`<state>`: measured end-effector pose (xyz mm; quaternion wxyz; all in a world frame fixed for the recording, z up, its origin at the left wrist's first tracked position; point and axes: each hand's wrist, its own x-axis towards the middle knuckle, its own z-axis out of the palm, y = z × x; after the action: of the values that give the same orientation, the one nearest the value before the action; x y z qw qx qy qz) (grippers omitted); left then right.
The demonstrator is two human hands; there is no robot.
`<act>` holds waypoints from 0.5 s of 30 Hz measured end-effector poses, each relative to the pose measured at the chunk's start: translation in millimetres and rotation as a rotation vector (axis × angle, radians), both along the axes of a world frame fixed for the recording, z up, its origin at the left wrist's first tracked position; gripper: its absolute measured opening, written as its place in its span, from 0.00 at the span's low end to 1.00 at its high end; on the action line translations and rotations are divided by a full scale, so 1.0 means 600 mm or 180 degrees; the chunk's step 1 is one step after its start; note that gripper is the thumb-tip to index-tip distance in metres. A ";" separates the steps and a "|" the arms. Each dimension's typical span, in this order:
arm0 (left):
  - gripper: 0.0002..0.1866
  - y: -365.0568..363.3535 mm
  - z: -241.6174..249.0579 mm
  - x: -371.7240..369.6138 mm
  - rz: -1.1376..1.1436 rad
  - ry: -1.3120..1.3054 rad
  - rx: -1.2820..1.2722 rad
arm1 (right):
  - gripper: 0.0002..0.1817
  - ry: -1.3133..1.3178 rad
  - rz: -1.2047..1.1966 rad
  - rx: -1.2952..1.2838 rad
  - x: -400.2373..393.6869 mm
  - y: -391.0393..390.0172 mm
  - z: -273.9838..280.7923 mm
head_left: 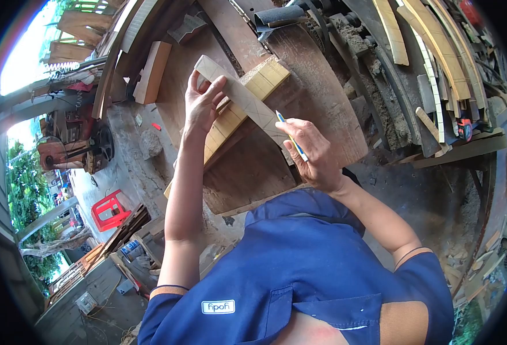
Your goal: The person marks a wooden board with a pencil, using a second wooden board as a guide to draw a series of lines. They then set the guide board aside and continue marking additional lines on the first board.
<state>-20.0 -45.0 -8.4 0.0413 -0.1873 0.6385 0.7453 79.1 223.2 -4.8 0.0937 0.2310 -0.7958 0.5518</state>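
L hand (204,102) is gripping the board (245,102) near its far end, thumb and fingers closing on it from opposite edges. R hand (314,148) is sitting just beside the board's nearer part, pinching a pencil (298,148) betw. thumb and fingers, tip pointing at the board's edge; can't tell if it's actually touching wood. Board is crossing over the strip (271,79), w/ faint lines showing on its face; can't tell if it's resting on the strip or being held just above. Surface (248,181) is showing bare on the near side of the board, sawdust is lying beyond it, and a block (153,72) is standing off to its left, apart

Risks, prob.: L hand is holding only one end, so the board could be pivoting on the strip if the pencil is pressing hard, and any line would be coming out skewed. Strip is passing under at an angle, so it's likely giving a poor, rocking seat; a knock could be shifting both pcs. Sawdust under either pc could be making it slide. Pencil is aiming near the edge, so the tip could be slipping off or snapping if R hand is pushing sideways. Faint lines could also be getting confused w/ new ones
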 end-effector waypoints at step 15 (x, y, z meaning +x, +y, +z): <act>0.42 0.006 -0.017 -0.027 -0.0110 -0.0036 0.0041 | 0.16 0.0051 -0.0043 0.0042 -0.003 0.002 -0.007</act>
<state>-36.0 -41.3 -18.5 0.0590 -0.1801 0.6366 0.7476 77.4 224.6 -8.7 0.1023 0.2307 -0.8002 0.5440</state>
